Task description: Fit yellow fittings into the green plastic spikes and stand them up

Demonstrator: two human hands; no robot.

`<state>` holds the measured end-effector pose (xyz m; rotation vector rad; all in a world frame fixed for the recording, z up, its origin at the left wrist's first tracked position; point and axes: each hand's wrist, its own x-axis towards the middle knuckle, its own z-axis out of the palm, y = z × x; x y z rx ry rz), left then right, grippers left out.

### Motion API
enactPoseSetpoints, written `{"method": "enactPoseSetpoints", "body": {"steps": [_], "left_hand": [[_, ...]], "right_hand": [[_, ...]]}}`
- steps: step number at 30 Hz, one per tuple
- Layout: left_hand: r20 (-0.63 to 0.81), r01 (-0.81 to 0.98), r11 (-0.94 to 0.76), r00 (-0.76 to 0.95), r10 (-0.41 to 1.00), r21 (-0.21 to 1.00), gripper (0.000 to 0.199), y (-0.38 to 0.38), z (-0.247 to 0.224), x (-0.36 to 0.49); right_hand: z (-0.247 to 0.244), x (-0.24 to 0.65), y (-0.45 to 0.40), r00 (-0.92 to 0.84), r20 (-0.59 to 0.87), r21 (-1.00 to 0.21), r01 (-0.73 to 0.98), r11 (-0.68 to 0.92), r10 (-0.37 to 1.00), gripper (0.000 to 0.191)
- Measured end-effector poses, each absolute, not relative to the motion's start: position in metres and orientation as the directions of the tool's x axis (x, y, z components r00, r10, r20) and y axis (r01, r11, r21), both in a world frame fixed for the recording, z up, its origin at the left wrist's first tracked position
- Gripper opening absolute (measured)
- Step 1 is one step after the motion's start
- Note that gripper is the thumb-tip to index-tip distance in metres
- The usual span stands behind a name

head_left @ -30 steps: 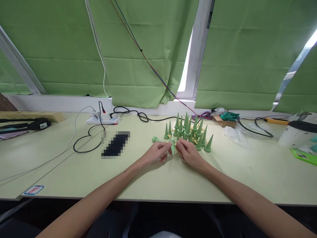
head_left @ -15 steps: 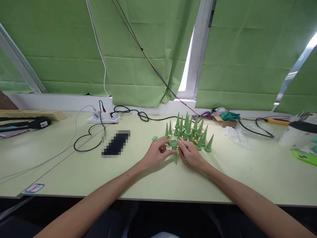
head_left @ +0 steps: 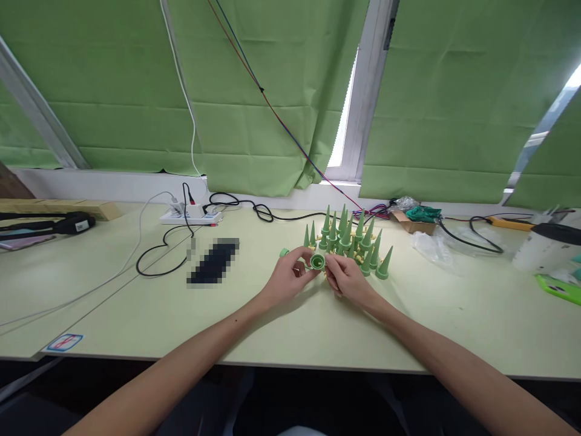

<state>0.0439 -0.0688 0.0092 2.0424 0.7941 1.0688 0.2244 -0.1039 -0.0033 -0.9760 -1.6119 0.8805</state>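
Note:
A green cone piece [head_left: 318, 261] is held with its round open end facing me. My left hand [head_left: 290, 275] grips it from the left, thumb and fingers around its rim. My right hand [head_left: 347, 277] is pinched at its right side; whatever lies between those fingertips is too small to make out. Behind my hands, several green cones [head_left: 345, 233] stand point up, with small yellow pieces among them. A round green cap [head_left: 284, 252] lies just behind my left hand.
Blurred dark object [head_left: 213, 261] on the table [head_left: 158, 321] at left. Behind it are a power strip [head_left: 190, 215] and black cables. To the right are a small cardboard box [head_left: 413, 223], clear plastic bags [head_left: 433, 249], a white container [head_left: 544, 248] and a green phone [head_left: 560, 289].
The held green cone has tilted, so its open end now faces me and its tip, which pointed down before, is out of sight. Both hands stay in nearly the same place.

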Motion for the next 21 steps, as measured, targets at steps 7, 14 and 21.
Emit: {"method": "enactPoseSetpoints", "body": {"steps": [7,14,21], "left_hand": [[0.168,0.045,-0.241,0.593,0.788,0.969,0.037,-0.058,0.007,0.043],[-0.025,-0.062,0.087,0.658,0.752,0.994,0.055,-0.060,0.011,0.046],[0.013,-0.084,0.065,0.705,0.709,0.994,0.050,-0.057,0.008,0.042]], "right_hand": [[0.001,0.222,-0.107,-0.110,0.413,-0.891,0.158,0.426,0.904,0.042],[-0.003,0.224,-0.105,-0.157,0.398,-0.888,0.179,0.423,0.904,0.040],[-0.009,0.227,-0.103,-0.222,0.363,-0.908,0.131,0.397,0.905,0.038]]}}
